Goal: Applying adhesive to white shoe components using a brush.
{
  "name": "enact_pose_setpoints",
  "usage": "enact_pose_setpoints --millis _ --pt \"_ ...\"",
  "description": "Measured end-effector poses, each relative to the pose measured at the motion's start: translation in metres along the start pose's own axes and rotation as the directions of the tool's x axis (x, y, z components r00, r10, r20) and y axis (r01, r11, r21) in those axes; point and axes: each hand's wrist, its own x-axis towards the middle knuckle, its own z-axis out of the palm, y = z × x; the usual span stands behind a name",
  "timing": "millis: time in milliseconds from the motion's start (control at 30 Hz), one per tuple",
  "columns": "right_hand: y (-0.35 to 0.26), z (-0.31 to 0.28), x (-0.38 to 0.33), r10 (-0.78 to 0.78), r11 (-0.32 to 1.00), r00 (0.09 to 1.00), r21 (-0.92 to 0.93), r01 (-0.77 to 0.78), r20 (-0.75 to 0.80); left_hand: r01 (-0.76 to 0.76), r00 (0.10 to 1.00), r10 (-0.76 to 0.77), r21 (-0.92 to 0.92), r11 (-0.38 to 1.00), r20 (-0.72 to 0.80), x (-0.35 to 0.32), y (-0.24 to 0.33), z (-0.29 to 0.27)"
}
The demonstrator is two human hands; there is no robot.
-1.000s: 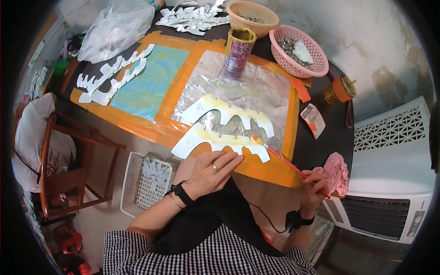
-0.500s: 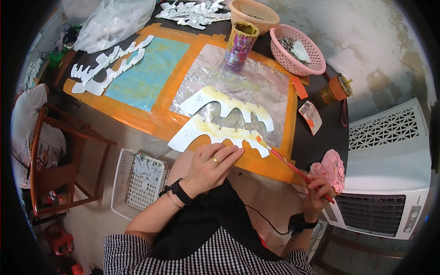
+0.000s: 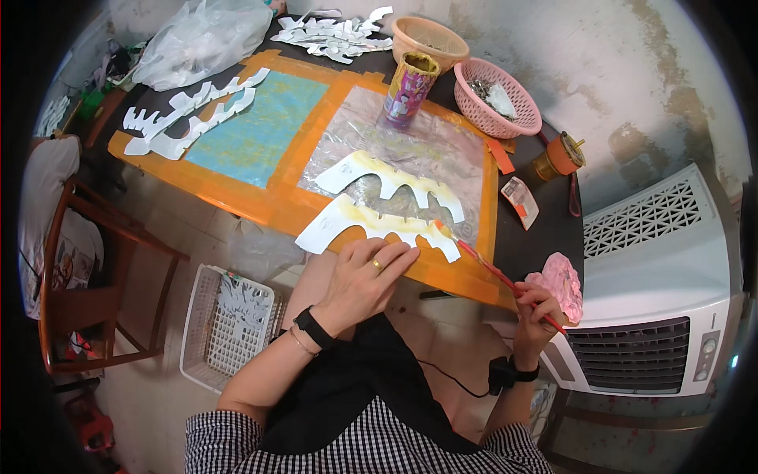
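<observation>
My right hand [image 3: 538,316] is closed around the red handle of a paintbrush [image 3: 497,272]. Its bristles touch the right end of a white cut-out piece [image 3: 325,226] with a notched, scalloped edge and a yellowish band along its top. Lying flat, the fingers of my left hand [image 3: 365,278] rest on that piece's lower edge near the middle. Just beyond lies a similar cut-out [image 3: 341,172], also streaked yellow, on a plastic-covered sheet [image 3: 347,118]. A purple patterned can [image 3: 409,93] with a smeared rim stands behind them.
Two white cut-outs [image 3: 170,144] lie on the blue panel's left side. At the back are a plastic bag [image 3: 201,47], piled cut-outs [image 3: 328,35], an orange bowl [image 3: 426,39] and a pink basket [image 3: 505,122]. An air cooler [image 3: 655,284] stands right; a white basket [image 3: 196,347] sits below.
The brush tip has shifted slightly left along the near cut-out, with my right hand following. My left hand stays on the piece's lower edge. The whole view has turned a little.
</observation>
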Motion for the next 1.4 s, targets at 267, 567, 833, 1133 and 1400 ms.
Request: enact_pose_setpoints --millis 267,567,833,1133,1400 --pt "-0.011 -0.018 -0.012 0.094 0.995 0.994 0.024 -0.093 -0.06 -0.037 0.999 0.037 -0.025 0.999 -0.014 0.003 0.003 -0.005" --pt "-0.011 -0.031 0.009 0.179 0.905 0.903 0.425 0.004 -0.391 -0.04 0.999 0.04 -0.002 0.999 0.0 0.001 0.01 -0.011" --pt "-0.011 0.017 0.019 0.253 0.879 0.96 0.444 -0.175 -0.122 -0.048 0.999 0.049 -0.063 0.997 0.014 -0.001 0.005 -0.009" --pt "0.0 0.004 0.005 0.33 0.897 0.925 0.367 -0.246 -0.187 -0.063 0.997 0.064 -0.04 0.997 0.04 -0.004 0.002 -0.01" --pt "-0.018 0.007 -0.007 0.221 0.946 0.955 0.283 -0.16 -0.196 -0.079 0.997 0.078 -0.051 0.996 -0.014 -0.005 -0.001 -0.006"
